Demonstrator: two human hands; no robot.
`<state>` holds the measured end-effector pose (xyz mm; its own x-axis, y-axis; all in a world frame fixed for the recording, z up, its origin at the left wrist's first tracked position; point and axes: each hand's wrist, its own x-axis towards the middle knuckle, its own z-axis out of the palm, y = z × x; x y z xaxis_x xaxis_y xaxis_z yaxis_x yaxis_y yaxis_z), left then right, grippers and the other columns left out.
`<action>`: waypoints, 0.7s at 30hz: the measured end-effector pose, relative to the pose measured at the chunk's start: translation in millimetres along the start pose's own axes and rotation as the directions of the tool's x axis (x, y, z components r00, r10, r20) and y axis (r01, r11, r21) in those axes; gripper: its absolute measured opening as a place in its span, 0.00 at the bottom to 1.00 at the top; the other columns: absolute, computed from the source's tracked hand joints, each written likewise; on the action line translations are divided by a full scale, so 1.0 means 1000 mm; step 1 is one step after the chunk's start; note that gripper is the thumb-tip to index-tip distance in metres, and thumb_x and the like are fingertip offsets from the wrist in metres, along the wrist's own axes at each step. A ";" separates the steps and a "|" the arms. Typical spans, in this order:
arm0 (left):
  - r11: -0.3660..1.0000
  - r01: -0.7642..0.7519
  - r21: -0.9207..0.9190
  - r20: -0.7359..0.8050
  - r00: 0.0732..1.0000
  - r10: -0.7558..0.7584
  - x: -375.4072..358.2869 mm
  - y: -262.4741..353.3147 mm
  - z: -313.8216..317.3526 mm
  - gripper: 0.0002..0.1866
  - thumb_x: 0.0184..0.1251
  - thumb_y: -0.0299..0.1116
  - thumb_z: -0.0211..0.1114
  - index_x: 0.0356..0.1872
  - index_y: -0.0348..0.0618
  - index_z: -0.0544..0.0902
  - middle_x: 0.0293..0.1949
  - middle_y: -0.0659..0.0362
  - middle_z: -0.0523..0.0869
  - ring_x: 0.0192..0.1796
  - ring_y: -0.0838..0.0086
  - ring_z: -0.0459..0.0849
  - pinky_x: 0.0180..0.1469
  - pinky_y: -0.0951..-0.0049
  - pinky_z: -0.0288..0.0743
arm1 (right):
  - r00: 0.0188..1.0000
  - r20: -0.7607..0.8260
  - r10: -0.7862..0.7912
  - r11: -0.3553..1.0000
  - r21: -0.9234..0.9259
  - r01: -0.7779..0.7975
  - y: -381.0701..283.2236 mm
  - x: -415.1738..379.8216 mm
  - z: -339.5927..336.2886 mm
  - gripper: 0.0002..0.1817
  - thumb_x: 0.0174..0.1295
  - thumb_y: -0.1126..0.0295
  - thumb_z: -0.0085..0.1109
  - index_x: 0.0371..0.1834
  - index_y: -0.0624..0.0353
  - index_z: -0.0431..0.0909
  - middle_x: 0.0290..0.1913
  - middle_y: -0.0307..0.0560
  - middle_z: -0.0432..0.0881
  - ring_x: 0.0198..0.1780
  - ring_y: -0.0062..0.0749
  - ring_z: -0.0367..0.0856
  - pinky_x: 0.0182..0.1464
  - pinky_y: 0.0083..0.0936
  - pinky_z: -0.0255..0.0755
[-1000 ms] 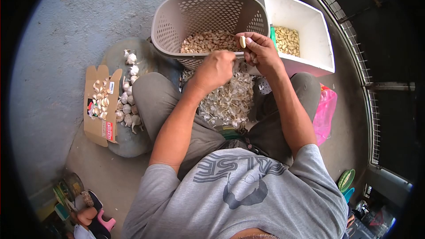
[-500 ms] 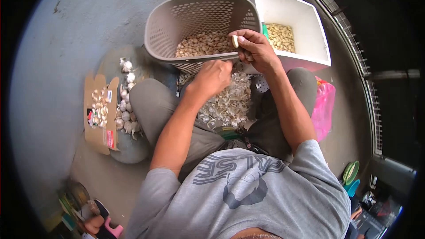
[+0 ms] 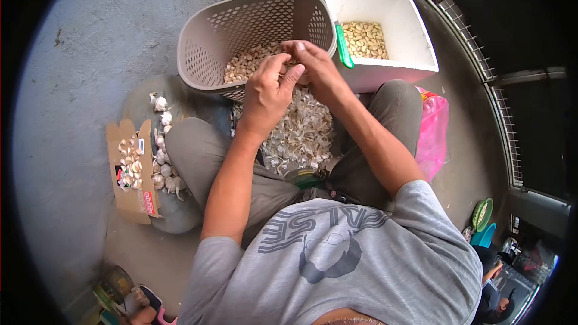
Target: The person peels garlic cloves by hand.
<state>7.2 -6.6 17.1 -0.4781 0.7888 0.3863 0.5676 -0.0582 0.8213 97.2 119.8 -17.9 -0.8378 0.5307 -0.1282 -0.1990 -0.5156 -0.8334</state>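
Between both hands, left hand (image 3: 268, 93) and right hand (image 3: 316, 69) pinch something small, hidden; keep fingertips tight above the mesh basket (image 3: 208, 48) so skins drop onto the peel pile (image 3: 301, 135).

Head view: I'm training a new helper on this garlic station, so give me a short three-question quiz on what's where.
1. True or false: both hands, left hand and right hand, meet over the near rim of the mesh basket.
2. What lies in the white box? A) whole bulbs B) peeled cloves C) papery skins
3. What lies heaped between the person's knees?

Key
1. True.
2. B; peeled cloves.
3. A pile of papery skins.
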 end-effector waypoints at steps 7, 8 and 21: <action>0.985 -0.128 0.116 0.036 0.992 0.125 0.001 -0.015 0.000 0.07 0.72 0.28 0.67 0.44 0.34 0.85 0.42 0.48 0.82 0.41 0.52 0.85 0.44 0.56 0.79 | 0.998 0.048 0.037 0.955 0.291 -0.049 0.007 0.003 0.003 0.24 0.80 0.50 0.54 0.66 0.58 0.73 0.42 0.37 0.78 0.42 0.22 0.76 0.46 0.23 0.74; 0.990 -0.110 0.085 0.005 0.994 0.110 0.001 -0.013 0.001 0.07 0.72 0.28 0.67 0.43 0.34 0.85 0.42 0.49 0.82 0.41 0.53 0.85 0.44 0.57 0.79 | 0.998 0.054 0.032 0.948 0.316 -0.048 0.004 0.002 0.004 0.25 0.79 0.50 0.55 0.66 0.57 0.73 0.41 0.37 0.78 0.43 0.22 0.76 0.47 0.23 0.73; 0.872 0.224 -0.436 -0.143 0.939 -0.313 0.006 -0.022 0.008 0.11 0.81 0.33 0.63 0.39 0.34 0.84 0.30 0.60 0.87 0.28 0.82 0.83 0.30 0.79 0.80 | 0.993 0.114 -0.018 0.964 -0.263 0.047 -0.021 -0.006 0.007 0.12 0.76 0.70 0.61 0.53 0.69 0.81 0.41 0.43 0.86 0.40 0.23 0.84 0.40 0.24 0.79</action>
<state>-3.0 4.3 -1.8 -0.7221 0.6717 0.1657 0.0952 -0.1408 0.9855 102.3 122.8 4.6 -0.8866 0.4597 -0.0513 -0.0978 -0.2947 -0.9506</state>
